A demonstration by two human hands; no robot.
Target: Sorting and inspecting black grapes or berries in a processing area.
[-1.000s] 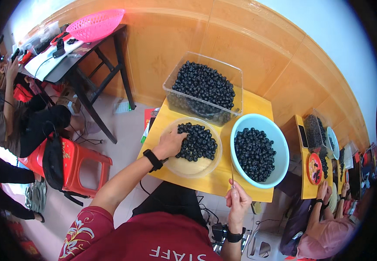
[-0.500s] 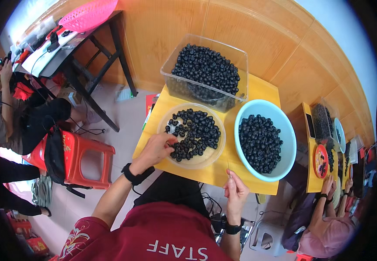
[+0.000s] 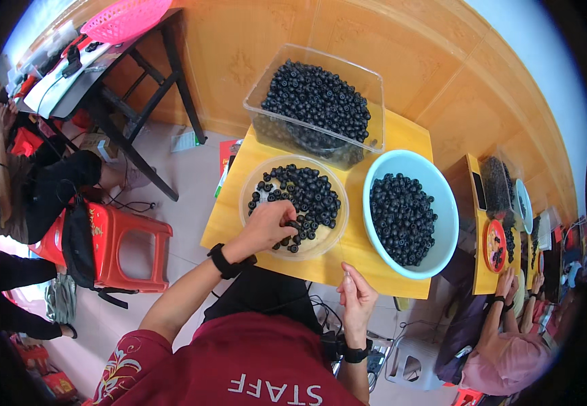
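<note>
My left hand [image 3: 264,227] reaches into a shallow round clear dish [image 3: 246,233], its thumb and fingertips pinched at a black bead [image 3: 292,224]. Many loose round black beads [image 3: 314,189], some showing holes, lie around the fingertips. At the table's front edge my right hand [image 3: 356,304] is closed in a pinch, fingertips pointing up. The thin needle-like rod it holds shows in the earlier picture but is hard to make out now. Right of the dish stands a light blue bowl [image 3: 446,233] heaped with black beads [image 3: 402,220].
Behind the dish, a clear rectangular bin [image 3: 317,139] full of black beads stands on the yellow table [image 3: 236,196] by the wall. To the left are a red stool [image 3: 131,237] and a dark table [image 3: 121,61] with a pink basket. A co-worker's hands [image 3: 505,284] work at the right.
My left hand has moved right and deeper into the dish among the beads. My right hand has shifted slightly left. The view has tilted a little.
</note>
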